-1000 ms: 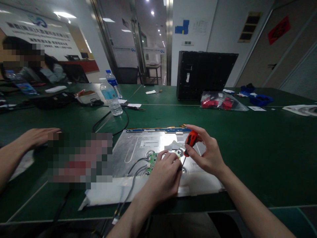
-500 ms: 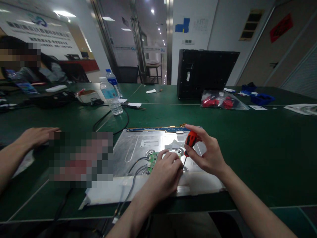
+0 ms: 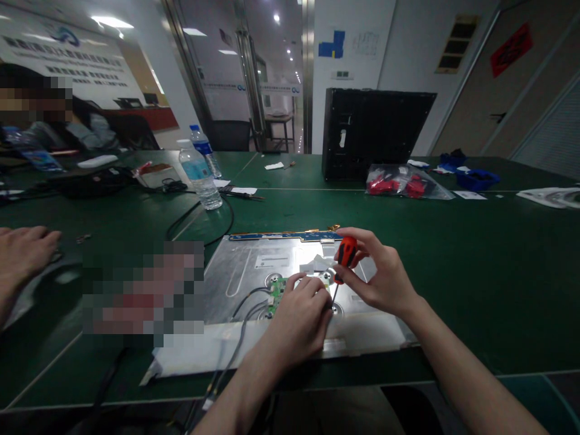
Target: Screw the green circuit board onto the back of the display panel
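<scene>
My right hand grips a red and black screwdriver, its shaft pointing down beside my left hand. My left hand lies with bent fingers over a green circuit board, holding it against a flat silver metal panel. The screwdriver's tip is hidden near my left fingertips. Black and grey cables run from the board's left side toward me. Along the panel's far edge is a blue circuit strip, and a whitish film covers its near edge.
Two water bottles stand behind the panel at left. A black monitor-like casing and a bag of red parts are at the back right. Another person's hand is at the left edge. A blue tray lies farther right.
The other person's hand at left has moved farther left, uncovering small bits on the table. The view shifts slightly; my hands and the screwdriver keep nearly the same pose.
</scene>
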Demonstrator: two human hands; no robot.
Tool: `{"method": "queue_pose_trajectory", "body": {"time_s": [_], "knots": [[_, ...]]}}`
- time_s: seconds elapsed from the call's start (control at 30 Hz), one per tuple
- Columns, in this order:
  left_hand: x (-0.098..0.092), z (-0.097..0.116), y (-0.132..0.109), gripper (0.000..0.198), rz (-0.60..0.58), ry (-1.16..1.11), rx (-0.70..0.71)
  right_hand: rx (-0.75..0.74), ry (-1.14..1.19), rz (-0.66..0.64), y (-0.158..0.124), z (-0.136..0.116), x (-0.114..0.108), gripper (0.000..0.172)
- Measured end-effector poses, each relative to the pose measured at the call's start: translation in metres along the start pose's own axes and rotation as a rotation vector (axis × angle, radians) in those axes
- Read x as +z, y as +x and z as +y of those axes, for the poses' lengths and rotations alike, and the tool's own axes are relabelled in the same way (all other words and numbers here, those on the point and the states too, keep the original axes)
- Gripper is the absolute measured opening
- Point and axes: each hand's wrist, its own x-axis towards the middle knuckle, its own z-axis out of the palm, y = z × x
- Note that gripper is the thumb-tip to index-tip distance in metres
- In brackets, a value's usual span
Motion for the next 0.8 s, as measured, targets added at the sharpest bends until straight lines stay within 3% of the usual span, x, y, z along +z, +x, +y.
{"method": "queue_pose_trajectory", "body": {"time_s": [0.27, 0.8], "knots": [[0.003, -0.002, -0.001, 0.006, -0.001, 0.003, 0.002, 0.022, -0.04, -0.09, 0.004, -0.001, -0.006, 0.053], [0.003, -0.002, -0.002, 0.007, 0.027, -0.002, 0.003, 0.011, -0.099, -0.046, 0.0, -0.001, 0.005, 0.046]]}}
